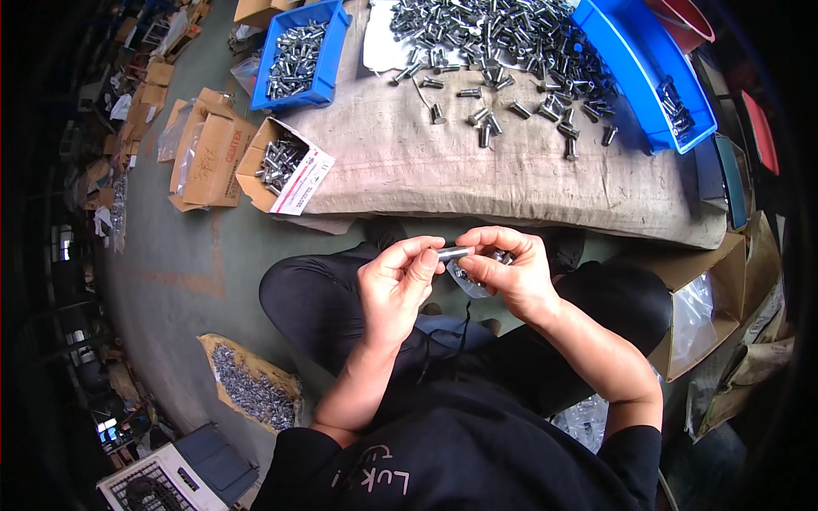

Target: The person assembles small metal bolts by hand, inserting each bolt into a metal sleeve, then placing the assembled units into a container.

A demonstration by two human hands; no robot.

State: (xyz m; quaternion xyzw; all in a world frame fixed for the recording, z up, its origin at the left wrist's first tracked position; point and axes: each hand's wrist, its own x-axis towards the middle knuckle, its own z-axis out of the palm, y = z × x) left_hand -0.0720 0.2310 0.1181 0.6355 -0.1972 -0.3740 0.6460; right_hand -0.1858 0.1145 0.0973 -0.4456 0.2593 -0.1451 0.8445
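Observation:
Above my lap, a shiny metal bolt (454,253) lies level between my two hands. My left hand (394,283) is closed, pinching one end of the bolt between thumb and fingers. My right hand (521,277) is closed too, its fingertips at the bolt's other end. Tucked in the right palm are several small metal pieces (501,255), partly hidden by the fingers; their exact kind is unclear. A small clear plastic bag (475,285) hangs below the right fingers. Ahead, a big heap of metal bolts (511,38) spreads over a cloth-covered table (400,162).
Blue bins with bolts stand at the table's left (328,77) and right (635,64). An open carton of bolts (277,170) sits at its left corner. A cardboard box (711,298) with plastic bags is at my right. Small metal parts (251,383) lie on the floor left.

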